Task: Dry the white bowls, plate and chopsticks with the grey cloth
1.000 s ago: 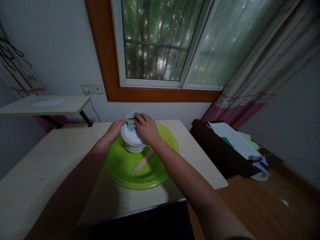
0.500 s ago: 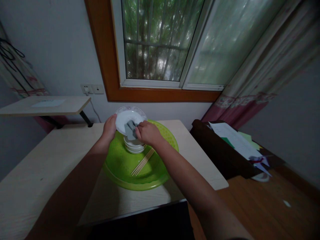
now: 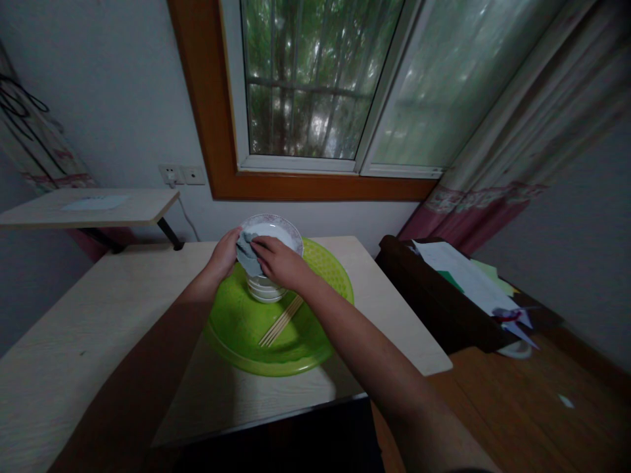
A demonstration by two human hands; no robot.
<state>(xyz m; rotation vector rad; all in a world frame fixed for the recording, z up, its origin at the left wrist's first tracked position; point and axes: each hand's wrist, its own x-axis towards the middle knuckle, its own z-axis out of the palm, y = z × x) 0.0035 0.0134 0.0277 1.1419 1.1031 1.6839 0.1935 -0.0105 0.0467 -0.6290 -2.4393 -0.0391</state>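
Note:
My left hand (image 3: pixel 225 253) grips the left rim of a white plate (image 3: pixel 280 230) with a patterned edge, tilted toward me above a green basin. My right hand (image 3: pixel 277 260) is closed on a grey-green cloth (image 3: pixel 247 253) and presses it against the left part of the plate's inner face. Beneath the plate, a stack of white bowls (image 3: pixel 266 290) stands in the green basin (image 3: pixel 236 335). Several light wooden chopsticks (image 3: pixel 280 322) lie in the basin, to the right of the stack and nearer me.
The basin sits on a pale wooden table (image 3: pixel 123 302). A raised shelf (image 3: pixel 133 209) stands at the table's left back. Beyond lies a window (image 3: pixel 305 85) with a brown frame. Right of the table, a dark brown box-like piece (image 3: pixel 419 289) bears papers (image 3: pixel 458 272).
The plate has shifted slightly right and its face has turned. My right hand has slid the cloth from the plate's lower middle to its left side.

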